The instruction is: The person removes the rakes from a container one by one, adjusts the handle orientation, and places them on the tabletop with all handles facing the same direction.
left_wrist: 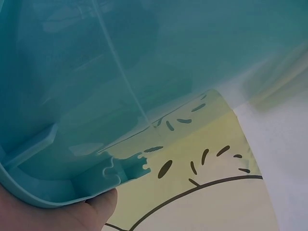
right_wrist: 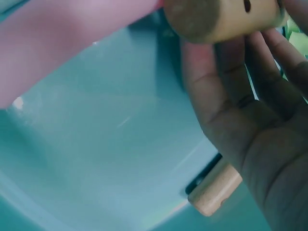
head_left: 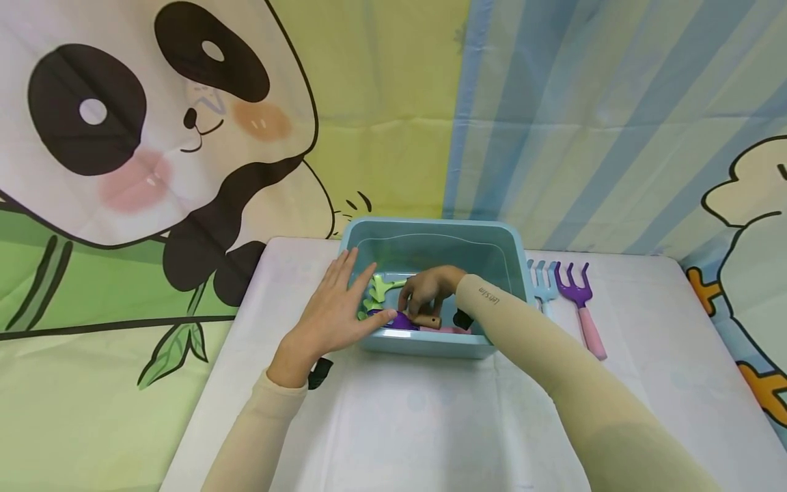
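Note:
My right hand (head_left: 430, 287) reaches down into a blue-green plastic bin (head_left: 430, 346). In the right wrist view its thumb and fingers pinch a wooden-handled tool (right_wrist: 231, 19); the tool's far end is hidden. A pink handle (right_wrist: 72, 43) lies beside it, and a second wooden handle (right_wrist: 215, 186) is below the fingers. In the head view a purple tool head (head_left: 399, 320) and a light green toy rake (head_left: 382, 287) lie to the left of that hand. My left hand (head_left: 335, 307) rests on the bin's left front corner, fingers straight and spread.
To the right of the bin, a purple fork with a pink handle (head_left: 591, 333) and a light blue fork (head_left: 544, 287) lie on the white-covered table (head_left: 418, 424). A printed cloth with a panda (head_left: 246, 157) hangs behind the table.

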